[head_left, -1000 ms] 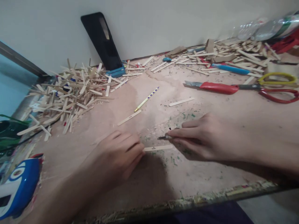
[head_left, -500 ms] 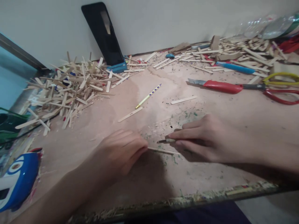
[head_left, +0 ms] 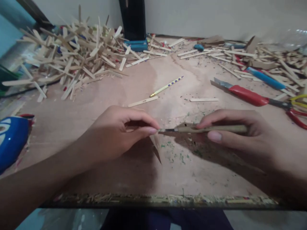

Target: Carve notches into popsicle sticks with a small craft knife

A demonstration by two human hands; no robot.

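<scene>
My left hand pinches a thin wooden stick, which slants down from the fingertips toward the front of the table. My right hand holds a carving tool with a wooden handle, its fingers and thumb along the handle. The tool's dark metal tip points left and meets the left thumb and fingertip; whether it touches the stick is unclear. Behind the hands lie a yellow pencil, a stick with a small mark and a plain stick.
Piles of wooden sticks cover the back left and back right. A phone stands in a blue holder. On the right lie a red-handled knife and scissors; a blue object sits at the left. Green shavings dot the middle.
Both hands have come together, so the tool's tip now meets the left fingertips. The stick has turned from pointing right to slanting toward the front. The camera view has shifted.
</scene>
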